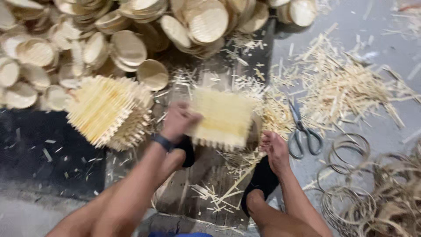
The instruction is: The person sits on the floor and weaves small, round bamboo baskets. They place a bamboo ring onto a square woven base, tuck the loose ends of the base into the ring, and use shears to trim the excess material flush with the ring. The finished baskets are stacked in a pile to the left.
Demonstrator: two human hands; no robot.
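A square woven bamboo mat [224, 117] is held at frame centre. Left hand [179, 120] is clamped on its 9 o'clock edge; right hand [275, 151] sits at its 4 o'clock corner, grip blurred, cannot tell if closed. Stack of square mats [109, 110] lies at 9 o'clock, apparently waiting. Heap of round woven discs [87, 39] at 11 o'clock looks finished, a large share. Scissors [302, 131] lie unused at 3 o'clock beside offcut strips [342, 83]; bamboo rings [351, 175] at 4 o'clock. Judged mid-batch: current mat untrimmed.
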